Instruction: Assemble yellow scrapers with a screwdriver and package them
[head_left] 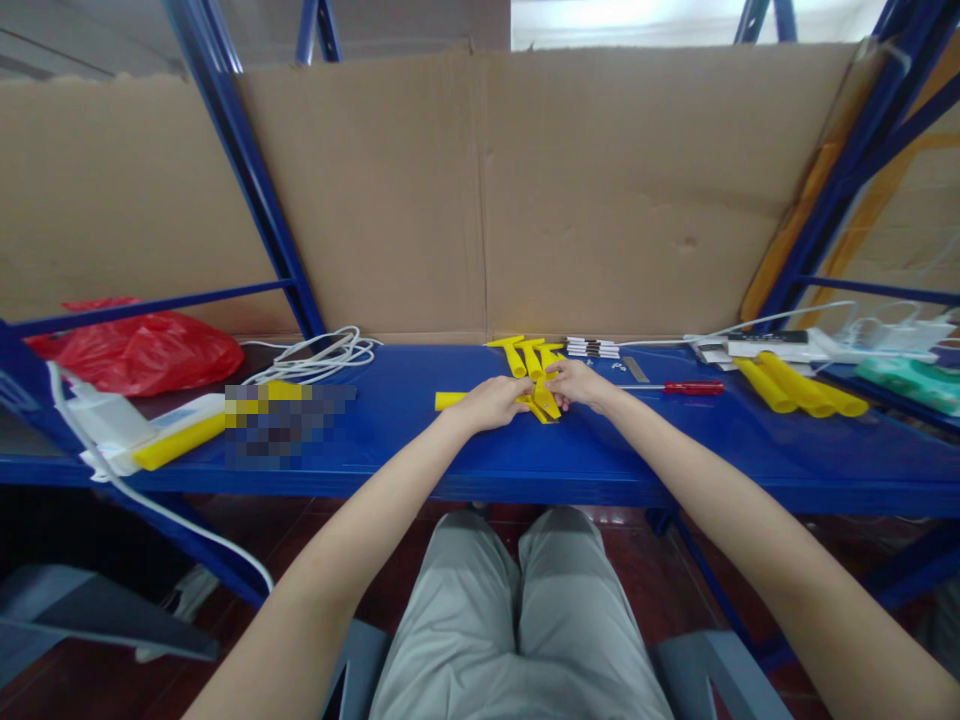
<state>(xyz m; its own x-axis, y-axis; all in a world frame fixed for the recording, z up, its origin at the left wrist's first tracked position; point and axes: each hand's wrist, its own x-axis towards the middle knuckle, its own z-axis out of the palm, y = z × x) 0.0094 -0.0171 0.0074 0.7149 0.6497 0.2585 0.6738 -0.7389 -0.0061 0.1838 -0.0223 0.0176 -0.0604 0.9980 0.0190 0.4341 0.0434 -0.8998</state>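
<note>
Between my two hands is a yellow plastic scraper-like piece (546, 400) with a flat, flared end, held just above the blue table. My left hand (495, 403) is closed on its left side. From the right, the fingers of my right hand (576, 384) pinch the same piece near its flared end. A yellow tube (449, 401) pokes out left of my left hand; whether it joins the held piece is hidden. Just beyond my hands lie several yellow T-shaped pieces (513, 357). Small silvery bits (598, 366) lie past my right hand.
Right of my hands lie a red-handled screwdriver (694, 387), a metal strip (637, 369) and a stack of black-and-white pieces (592, 347). Yellow tubes (795, 385) lie farther right. Leftward are coiled white cable (330, 355), a red plastic bag (150, 350) and a power strip (180, 420). Cardboard (600, 190) backs the table.
</note>
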